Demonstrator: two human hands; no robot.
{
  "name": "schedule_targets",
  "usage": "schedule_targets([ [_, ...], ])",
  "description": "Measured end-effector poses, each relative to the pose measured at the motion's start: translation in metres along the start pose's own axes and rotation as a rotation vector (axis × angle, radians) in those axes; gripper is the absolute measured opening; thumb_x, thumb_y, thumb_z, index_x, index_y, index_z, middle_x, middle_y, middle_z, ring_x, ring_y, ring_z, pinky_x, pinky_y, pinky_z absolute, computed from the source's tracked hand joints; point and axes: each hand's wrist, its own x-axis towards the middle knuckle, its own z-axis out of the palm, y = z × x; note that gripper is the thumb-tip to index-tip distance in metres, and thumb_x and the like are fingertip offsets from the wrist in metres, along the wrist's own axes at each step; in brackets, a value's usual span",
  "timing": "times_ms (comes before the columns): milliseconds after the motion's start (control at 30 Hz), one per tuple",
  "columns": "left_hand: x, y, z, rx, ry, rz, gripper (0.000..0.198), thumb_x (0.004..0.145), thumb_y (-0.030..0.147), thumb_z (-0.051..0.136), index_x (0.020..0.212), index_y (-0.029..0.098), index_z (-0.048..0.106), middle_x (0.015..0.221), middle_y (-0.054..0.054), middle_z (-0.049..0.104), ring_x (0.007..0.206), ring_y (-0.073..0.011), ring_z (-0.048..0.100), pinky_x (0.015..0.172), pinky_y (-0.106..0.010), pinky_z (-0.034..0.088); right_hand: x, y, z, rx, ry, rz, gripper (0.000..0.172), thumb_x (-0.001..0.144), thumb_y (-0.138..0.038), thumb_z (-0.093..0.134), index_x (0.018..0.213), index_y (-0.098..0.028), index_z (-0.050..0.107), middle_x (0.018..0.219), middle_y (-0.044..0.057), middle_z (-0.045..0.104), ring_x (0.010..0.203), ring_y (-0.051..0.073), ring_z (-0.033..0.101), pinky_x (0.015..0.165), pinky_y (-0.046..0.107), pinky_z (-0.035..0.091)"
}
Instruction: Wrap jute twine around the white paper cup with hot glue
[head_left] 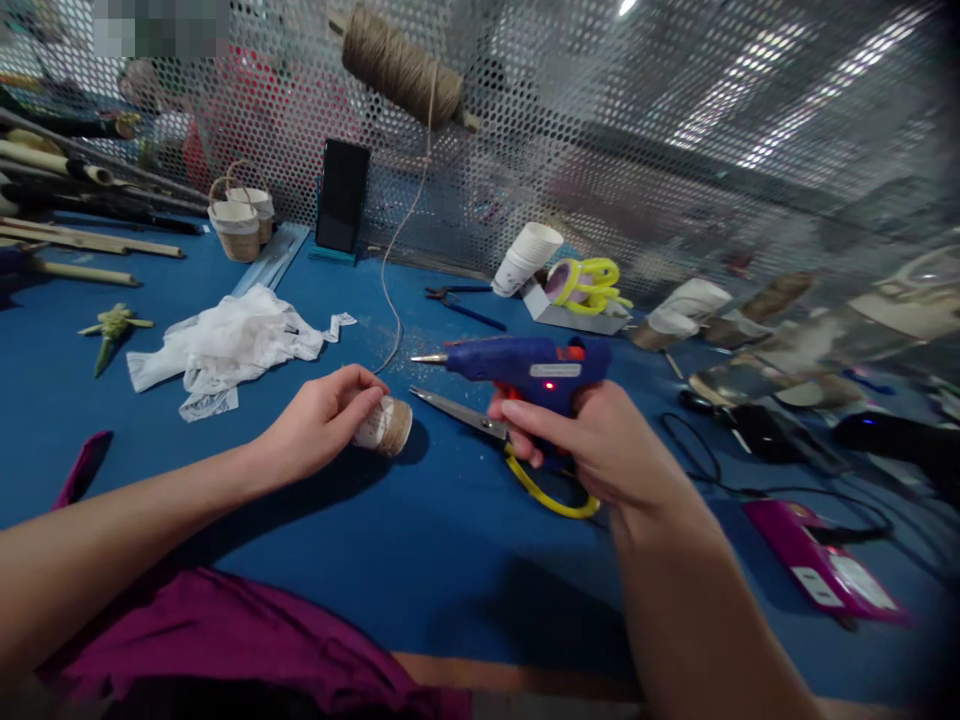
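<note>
My left hand (330, 420) is closed around a small paper cup (391, 428) lying on its side, partly wrapped in brown twine. A strand of twine (401, 235) runs from that cup up to a big spool (397, 65) on a rod. In my right hand (577, 430) is a blue hot glue gun (517, 362), its red light lit and its metal nozzle pointing left, apart from the cup. Beneath the glue gun lies a pair of scissors (465, 412) with yellow handles, partly hidden by my fingers.
White lace (232, 340) lies at left, near two small twine baskets (238, 232). A phone (342, 195) stands before the perforated metal screen. Pliers (469, 300), stacked paper cups (527, 258) and yellow-handled scissors (589, 285) sit behind. A purple power strip (825, 560) with cables is at right.
</note>
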Motion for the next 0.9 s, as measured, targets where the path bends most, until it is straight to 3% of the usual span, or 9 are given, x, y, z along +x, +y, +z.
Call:
schedule_targets([
  [100, -0.001, 0.003, 0.001, -0.054, 0.013, -0.029, 0.025, 0.085, 0.037, 0.043, 0.088, 0.014, 0.053, 0.07, 0.0, 0.054, 0.058, -0.0102, 0.049, 0.051, -0.02, 0.038, -0.008, -0.009, -0.002, -0.237, 0.004, -0.002, 0.021, 0.071, -0.038, 0.063, 0.064, -0.019, 0.059, 0.047, -0.003, 0.054, 0.043, 0.01, 0.049, 0.043, 0.023, 0.041],
  [200, -0.001, 0.003, 0.001, -0.098, 0.003, -0.044, 0.025, 0.085, 0.037, 0.042, 0.087, 0.014, 0.052, 0.069, 0.0, 0.053, 0.056, -0.0096, 0.048, 0.049, -0.02, 0.037, -0.011, -0.009, 0.002, -0.364, -0.025, -0.007, 0.018, 0.069, -0.038, 0.064, 0.065, -0.021, 0.061, 0.056, -0.001, 0.061, 0.052, 0.014, 0.055, 0.05, 0.025, 0.046],
  [433, -0.001, 0.004, 0.0, -0.059, 0.006, -0.02, 0.025, 0.086, 0.035, 0.04, 0.088, 0.013, 0.053, 0.07, 0.001, 0.053, 0.057, -0.0093, 0.046, 0.05, -0.019, 0.036, -0.01, 0.001, 0.014, -0.433, -0.005, -0.003, 0.024, 0.067, -0.041, 0.063, 0.081, -0.022, 0.067, 0.075, 0.002, 0.069, 0.069, 0.021, 0.062, 0.06, 0.031, 0.051],
  [900, 0.001, 0.001, 0.001, -0.092, 0.006, -0.02, 0.021, 0.086, 0.032, 0.041, 0.087, 0.014, 0.052, 0.07, 0.0, 0.052, 0.056, -0.0084, 0.046, 0.048, -0.018, 0.037, -0.011, 0.0, 0.015, -0.532, -0.006, -0.035, 0.022, 0.067, -0.04, 0.059, 0.075, -0.022, 0.068, 0.07, 0.003, 0.069, 0.065, 0.024, 0.062, 0.051, 0.033, 0.05],
])
